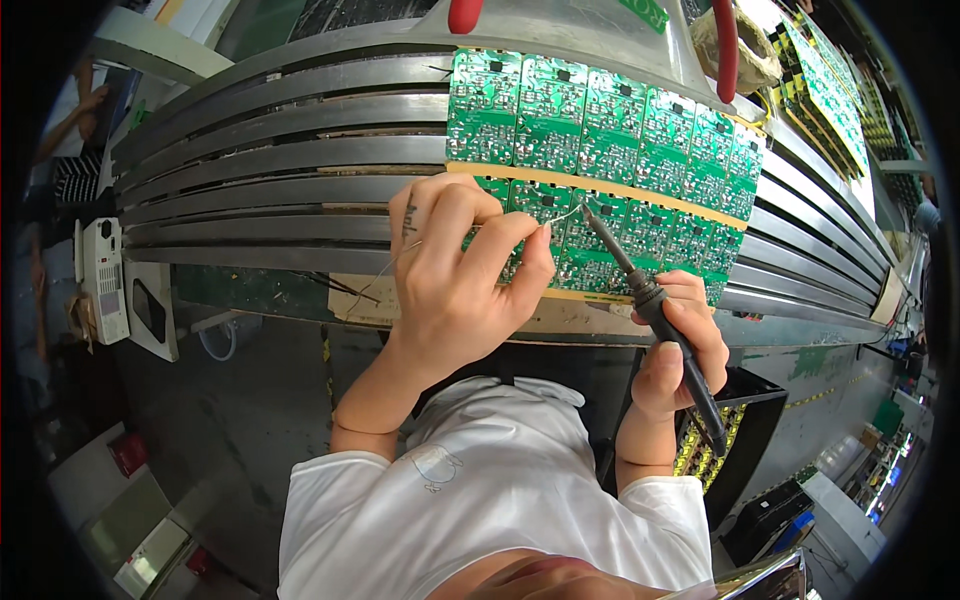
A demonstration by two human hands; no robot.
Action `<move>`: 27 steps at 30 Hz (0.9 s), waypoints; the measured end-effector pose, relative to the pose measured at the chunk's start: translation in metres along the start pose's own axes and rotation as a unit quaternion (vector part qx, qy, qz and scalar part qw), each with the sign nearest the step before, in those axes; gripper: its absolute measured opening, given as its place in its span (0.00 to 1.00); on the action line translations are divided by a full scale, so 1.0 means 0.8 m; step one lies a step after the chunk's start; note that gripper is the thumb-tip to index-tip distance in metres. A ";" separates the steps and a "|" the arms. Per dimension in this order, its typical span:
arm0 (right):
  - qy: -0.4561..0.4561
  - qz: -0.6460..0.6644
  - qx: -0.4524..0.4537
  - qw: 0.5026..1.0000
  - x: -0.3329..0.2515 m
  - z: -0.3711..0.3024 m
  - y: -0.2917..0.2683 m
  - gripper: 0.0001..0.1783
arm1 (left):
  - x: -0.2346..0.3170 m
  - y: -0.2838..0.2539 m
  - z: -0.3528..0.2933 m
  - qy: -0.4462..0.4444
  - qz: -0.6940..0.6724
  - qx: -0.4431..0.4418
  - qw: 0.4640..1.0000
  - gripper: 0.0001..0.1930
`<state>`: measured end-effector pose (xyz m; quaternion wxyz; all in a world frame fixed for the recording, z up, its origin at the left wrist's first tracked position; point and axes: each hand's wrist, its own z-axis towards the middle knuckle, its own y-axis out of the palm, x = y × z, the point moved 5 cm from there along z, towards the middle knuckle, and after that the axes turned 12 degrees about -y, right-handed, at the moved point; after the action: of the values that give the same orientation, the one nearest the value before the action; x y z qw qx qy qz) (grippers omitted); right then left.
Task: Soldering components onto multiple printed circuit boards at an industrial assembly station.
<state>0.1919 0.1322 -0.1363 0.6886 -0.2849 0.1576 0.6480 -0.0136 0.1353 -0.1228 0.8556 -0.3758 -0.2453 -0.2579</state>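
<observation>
A green panel of joined circuit boards [610,125], split by tan strips, lies in front of me. My left hand [455,275] hovers over its lower left part, closed in a pinch on a thin strand of solder wire [563,217]. The wire's loose length trails back past the wrist. My right hand [685,345] is wrapped round the black handle of a soldering iron [655,305], tilted with its tip up and to the left. Tip and wire end meet, or nearly meet, at the lower row of boards; contact is too small to tell.
Metal rails [290,140] run across the bench under the panel. Two red handles [725,50] jut in at the far side. More green boards [825,95] are stacked at the far right. A white device [103,280] stands at the left, and a black crate [745,420] sits below the bench.
</observation>
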 end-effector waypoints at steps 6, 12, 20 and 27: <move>-0.011 -0.032 -0.017 0.999 -0.003 0.001 0.004 0.11 | 0.006 0.003 0.004 0.010 0.028 -0.001 1.000 0.10; -0.026 -0.043 -0.015 0.999 -0.006 0.000 0.007 0.11 | 0.002 0.006 0.002 0.002 0.026 0.006 1.000 0.10; -0.008 -0.033 -0.025 0.999 -0.004 -0.006 0.003 0.14 | 0.006 0.004 0.003 0.008 0.021 -0.005 1.000 0.10; -0.010 -0.018 0.005 1.000 -0.003 -0.007 0.002 0.11 | -0.001 0.001 -0.003 -0.001 -0.001 0.010 1.000 0.10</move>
<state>0.1908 0.1272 -0.1395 0.7029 -0.2783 0.1488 0.6374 -0.0130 0.1343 -0.1249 0.8589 -0.3671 -0.2489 -0.2560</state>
